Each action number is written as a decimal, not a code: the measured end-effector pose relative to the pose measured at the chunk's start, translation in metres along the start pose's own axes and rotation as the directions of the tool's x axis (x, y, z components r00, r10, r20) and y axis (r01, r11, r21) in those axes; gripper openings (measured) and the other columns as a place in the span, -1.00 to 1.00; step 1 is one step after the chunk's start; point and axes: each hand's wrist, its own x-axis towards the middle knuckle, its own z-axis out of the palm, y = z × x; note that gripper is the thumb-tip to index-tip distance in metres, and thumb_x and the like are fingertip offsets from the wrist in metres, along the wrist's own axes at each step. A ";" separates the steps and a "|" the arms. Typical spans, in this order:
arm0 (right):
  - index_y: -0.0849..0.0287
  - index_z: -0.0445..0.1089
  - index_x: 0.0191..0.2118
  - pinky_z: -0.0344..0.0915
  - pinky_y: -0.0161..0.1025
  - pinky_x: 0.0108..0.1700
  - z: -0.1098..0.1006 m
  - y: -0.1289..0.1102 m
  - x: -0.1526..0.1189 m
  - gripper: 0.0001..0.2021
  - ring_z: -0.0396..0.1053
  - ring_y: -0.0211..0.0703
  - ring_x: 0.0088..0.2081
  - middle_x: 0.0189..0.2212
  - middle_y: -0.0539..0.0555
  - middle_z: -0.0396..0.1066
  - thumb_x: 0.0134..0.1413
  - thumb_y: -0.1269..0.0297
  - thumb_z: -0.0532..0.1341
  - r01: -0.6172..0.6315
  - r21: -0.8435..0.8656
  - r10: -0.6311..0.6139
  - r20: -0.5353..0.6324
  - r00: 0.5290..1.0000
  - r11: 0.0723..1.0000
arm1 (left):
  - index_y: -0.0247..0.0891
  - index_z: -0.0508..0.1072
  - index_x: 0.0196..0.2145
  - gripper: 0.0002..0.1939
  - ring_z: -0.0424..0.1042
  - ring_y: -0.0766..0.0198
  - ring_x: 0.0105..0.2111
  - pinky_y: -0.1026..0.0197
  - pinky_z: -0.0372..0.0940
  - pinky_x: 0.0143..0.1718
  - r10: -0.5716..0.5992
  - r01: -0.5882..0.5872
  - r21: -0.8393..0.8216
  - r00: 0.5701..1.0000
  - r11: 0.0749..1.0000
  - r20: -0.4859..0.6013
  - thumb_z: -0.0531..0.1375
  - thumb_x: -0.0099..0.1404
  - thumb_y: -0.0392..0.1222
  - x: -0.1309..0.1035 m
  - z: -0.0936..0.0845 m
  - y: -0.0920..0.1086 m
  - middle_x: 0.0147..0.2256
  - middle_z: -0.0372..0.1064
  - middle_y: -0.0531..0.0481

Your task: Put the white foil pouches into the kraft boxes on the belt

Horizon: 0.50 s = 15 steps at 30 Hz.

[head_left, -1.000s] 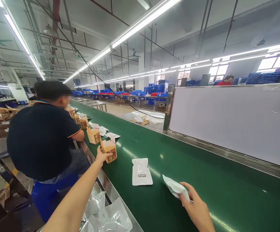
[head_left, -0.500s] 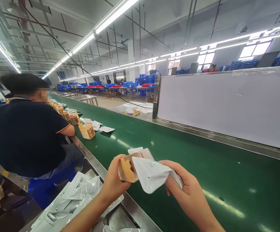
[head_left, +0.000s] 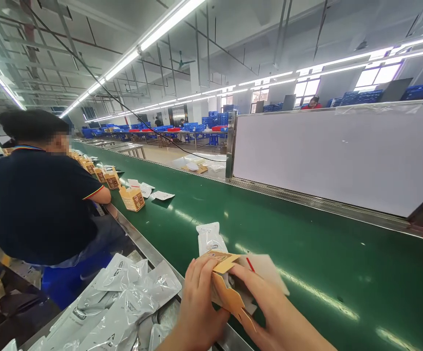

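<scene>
My left hand [head_left: 202,297] is wrapped round a small brown cardboard box [head_left: 229,297] held tilted over the near belt edge, its top flaps open. A white panel with a red stripe [head_left: 266,270] sticks out at its right. The fingers of my right hand [head_left: 273,304] are closed at the box's mouth, partly inside. A sliver of a silver-white pouch shows between them; the rest is hidden by the box and fingers. Just behind the box, another silver-white pouch [head_left: 209,235] lies on the green conveyor belt [head_left: 317,243].
A heap of silver-white pouches [head_left: 124,297] fills the near left, beside the metal belt edge. An open carton [head_left: 132,199] and loose pouches [head_left: 163,195] stand farther up the belt. A seated co-worker [head_left: 39,204] is at left. A white panel [head_left: 324,156] borders the far side.
The pouch in my right hand has gone from beside the box into its mouth, now mostly hidden. The box has moved right and lower and turned, uncovering the pouch behind it.
</scene>
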 end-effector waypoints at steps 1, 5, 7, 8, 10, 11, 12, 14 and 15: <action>0.15 0.06 0.22 0.23 -0.14 0.14 -0.006 -0.002 -0.001 -0.41 0.19 -0.06 0.14 0.10 0.18 0.23 0.02 0.44 0.10 -0.052 0.046 0.047 0.107 0.993 0.998 | -0.16 0.12 0.07 -0.27 0.33 0.06 0.00 -0.08 0.26 0.02 -0.024 0.025 -0.042 1.000 0.999 0.012 0.12 -0.11 -0.46 -0.002 0.003 0.005 -0.02 0.33 -0.10; 0.17 0.19 0.17 0.21 -0.02 0.16 -0.016 -0.004 -0.004 -0.32 0.21 0.11 0.10 0.11 0.20 0.22 -0.18 0.30 0.29 -0.117 0.066 0.084 0.371 0.925 0.991 | -0.14 0.14 0.03 -0.27 0.36 0.03 -0.05 -0.12 0.30 -0.02 -0.094 0.100 -0.132 0.994 0.986 0.054 0.13 -0.16 -0.44 -0.010 0.019 0.019 -0.06 0.34 -0.09; 0.18 0.25 0.14 0.24 -0.01 0.13 -0.011 0.000 -0.008 -0.30 0.20 0.17 0.11 0.12 0.23 0.20 -0.25 0.31 0.33 -0.091 -0.035 0.097 0.295 0.950 0.995 | -0.14 0.09 0.07 -0.23 0.32 -0.01 0.01 -0.18 0.25 0.05 -0.094 0.101 -0.139 0.994 0.985 0.058 0.14 -0.15 -0.43 -0.015 0.027 0.023 0.00 0.31 -0.12; 0.16 0.27 0.12 0.28 -0.02 0.10 -0.007 0.003 -0.011 -0.32 0.19 0.18 0.12 0.12 0.22 0.20 -0.26 0.35 0.33 -0.083 -0.099 0.102 0.207 0.973 0.992 | -0.12 0.07 0.09 -0.21 0.30 -0.03 0.04 -0.21 0.21 0.09 -0.104 0.111 -0.143 0.993 0.983 0.057 0.15 -0.14 -0.42 -0.017 0.031 0.024 0.02 0.29 -0.13; 0.08 0.31 0.10 0.34 -0.05 0.05 0.000 0.011 -0.020 -0.35 0.18 0.18 0.13 0.13 0.18 0.21 -0.26 0.40 0.31 -0.058 -0.192 0.068 0.050 0.996 0.980 | -0.09 0.04 0.11 -0.17 0.25 -0.06 0.08 -0.21 0.17 0.13 -0.157 0.166 -0.170 0.985 0.971 0.069 0.19 -0.15 -0.38 -0.022 0.036 0.026 0.07 0.25 -0.14; 0.05 0.31 0.09 0.38 -0.09 -0.01 0.003 0.015 -0.025 -0.37 0.22 0.16 0.11 0.12 0.17 0.22 -0.24 0.39 0.30 -0.046 -0.211 0.048 0.006 0.999 0.976 | -0.07 0.05 0.11 -0.17 0.24 -0.06 0.09 -0.18 0.18 0.13 -0.205 0.220 -0.191 0.974 0.957 0.095 0.21 -0.14 -0.35 -0.025 0.038 0.027 0.07 0.24 -0.14; 0.02 0.31 0.09 0.43 -0.15 -0.08 0.006 0.019 -0.030 -0.40 0.28 0.11 0.06 0.09 0.15 0.24 -0.19 0.37 0.29 -0.045 -0.218 0.042 -0.018 0.999 0.975 | -0.06 0.06 0.11 -0.21 0.23 -0.06 0.10 -0.16 0.20 0.13 -0.272 0.294 -0.211 0.954 0.932 0.127 0.23 -0.10 -0.30 -0.029 0.040 0.028 0.08 0.24 -0.15; -0.02 0.36 0.02 0.48 -0.28 -0.25 0.010 0.025 -0.041 -0.55 0.41 -0.03 -0.12 -0.02 0.10 0.34 -0.07 0.28 0.27 -0.049 -0.218 0.038 -0.054 0.998 0.975 | -0.03 0.06 0.14 -0.29 0.20 -0.05 0.13 -0.12 0.22 0.13 -0.382 0.425 -0.245 0.901 0.872 0.203 0.21 0.04 -0.18 -0.036 0.043 0.030 0.11 0.20 -0.17; -0.05 0.40 -0.04 0.48 -0.31 -0.31 0.012 0.028 -0.046 -0.66 0.44 -0.08 -0.22 -0.12 0.07 0.39 0.00 0.24 0.24 -0.059 -0.228 0.038 -0.091 0.995 0.972 | -0.01 0.05 0.16 -0.34 0.18 -0.04 0.16 -0.12 0.20 0.15 -0.405 0.460 -0.258 0.882 0.849 0.242 0.17 0.11 -0.13 -0.040 0.045 0.032 0.13 0.17 -0.18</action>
